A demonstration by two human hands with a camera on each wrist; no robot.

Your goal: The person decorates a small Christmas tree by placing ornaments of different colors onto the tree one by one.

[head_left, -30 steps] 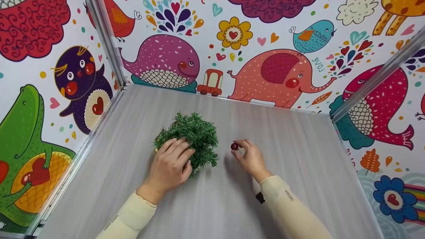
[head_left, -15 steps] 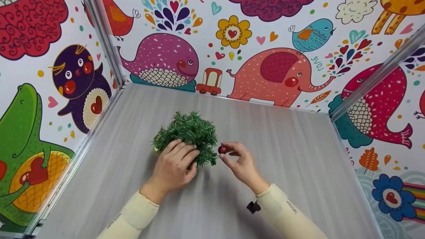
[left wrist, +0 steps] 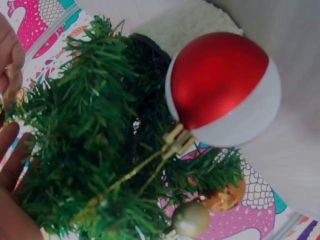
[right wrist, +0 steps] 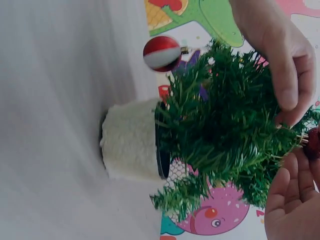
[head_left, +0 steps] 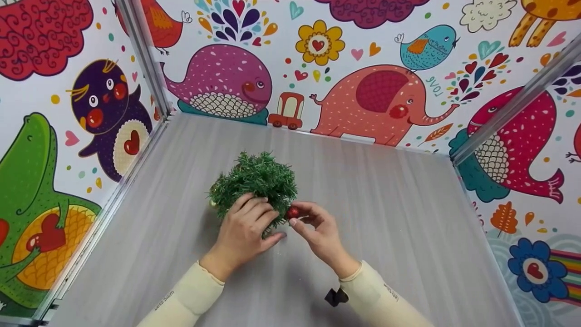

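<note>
A small artificial Christmas tree [head_left: 258, 175] stands on the table, its pot [right wrist: 132, 141] wrapped in rough white material. My left hand [head_left: 243, 234] rests along the tree's near side, fingers laid over the branches and thumb spread away. Between the thumb and fingertips of my right hand [head_left: 322, 236] is a dark red glittery Christmas ball [head_left: 293, 212], right at the tree's right edge. Its gold cap [right wrist: 303, 140] faces the branches in the right wrist view. A red and white ball [left wrist: 220, 82] hangs from the tree by a gold cord.
A pale gold ball [left wrist: 190, 218] and an orange ball [left wrist: 226, 196] also hang on the tree. The grey table [head_left: 390, 218] is bounded by printed cartoon walls [head_left: 363, 32] with metal corner rails [head_left: 144, 59].
My right hand has carried the red Christmas ball leftward up to the tree. My left hand has shifted slightly right on the branches, and its thumb has spread outward.
</note>
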